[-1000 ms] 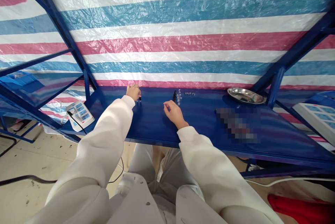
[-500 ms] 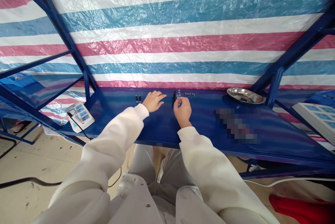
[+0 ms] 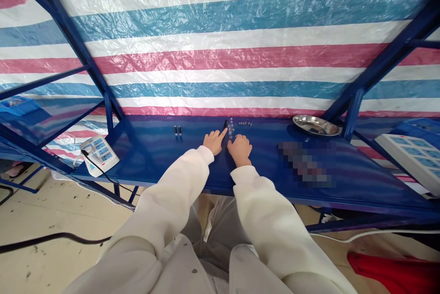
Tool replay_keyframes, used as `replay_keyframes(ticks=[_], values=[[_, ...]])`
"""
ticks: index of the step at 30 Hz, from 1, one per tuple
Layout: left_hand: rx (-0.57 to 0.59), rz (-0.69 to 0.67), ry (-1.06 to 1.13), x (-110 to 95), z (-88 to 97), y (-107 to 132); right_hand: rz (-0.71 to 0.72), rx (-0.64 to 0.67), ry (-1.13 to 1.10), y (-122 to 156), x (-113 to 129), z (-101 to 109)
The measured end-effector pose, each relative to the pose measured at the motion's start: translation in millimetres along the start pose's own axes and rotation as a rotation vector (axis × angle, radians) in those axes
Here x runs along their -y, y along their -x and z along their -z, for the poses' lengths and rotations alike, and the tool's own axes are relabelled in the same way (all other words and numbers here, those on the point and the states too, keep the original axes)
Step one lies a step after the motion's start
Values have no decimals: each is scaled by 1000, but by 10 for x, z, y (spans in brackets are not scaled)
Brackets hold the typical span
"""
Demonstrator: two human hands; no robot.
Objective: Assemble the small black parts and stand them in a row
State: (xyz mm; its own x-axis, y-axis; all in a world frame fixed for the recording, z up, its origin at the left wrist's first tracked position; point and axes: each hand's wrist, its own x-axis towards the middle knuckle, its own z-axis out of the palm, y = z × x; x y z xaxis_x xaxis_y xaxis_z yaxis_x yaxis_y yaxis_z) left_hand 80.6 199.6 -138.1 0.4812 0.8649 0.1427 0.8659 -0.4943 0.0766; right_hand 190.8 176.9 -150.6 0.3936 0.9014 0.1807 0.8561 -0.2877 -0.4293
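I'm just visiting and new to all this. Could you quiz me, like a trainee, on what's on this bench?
1. How many dark cylinders sit apart, to the left of the left hand?
2. True or false: the metal dish lies to the left of both hands.
3. Which is nearest the left hand's outstretched finger? A: the metal dish; B: the small black pieces; C: the dark cylinders.

Key: 1. Two. 2. False; it lies to the right. 3. B.

Bright light glares off the striped sheet (image 3: 220,14) beyond your hands (image 3: 213,142) (image 3: 240,149); pixelation masks a patch (image 3: 304,165) to their right; tiny parts (image 3: 231,128) near your fingertips seem soft.
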Motion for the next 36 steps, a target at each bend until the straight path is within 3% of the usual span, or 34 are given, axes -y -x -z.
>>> replay_keyframes(ticks=[8,14,20,26,36], values=[[-155,9,-19,31,60,-50,6,2,8,-69,-14,-55],[-330,139,240,277,186,127,13,-73,-71,-124,-52,-132],[-532,209,495,549,2,290,-11,-81,-96,-187,-78,-197],[-682,158,682,591,-97,324,-27,-65,-106,-234,-86,-231],[-692,223,771,556,-3,376,-32,-6,-68,-263,-61,-187]])
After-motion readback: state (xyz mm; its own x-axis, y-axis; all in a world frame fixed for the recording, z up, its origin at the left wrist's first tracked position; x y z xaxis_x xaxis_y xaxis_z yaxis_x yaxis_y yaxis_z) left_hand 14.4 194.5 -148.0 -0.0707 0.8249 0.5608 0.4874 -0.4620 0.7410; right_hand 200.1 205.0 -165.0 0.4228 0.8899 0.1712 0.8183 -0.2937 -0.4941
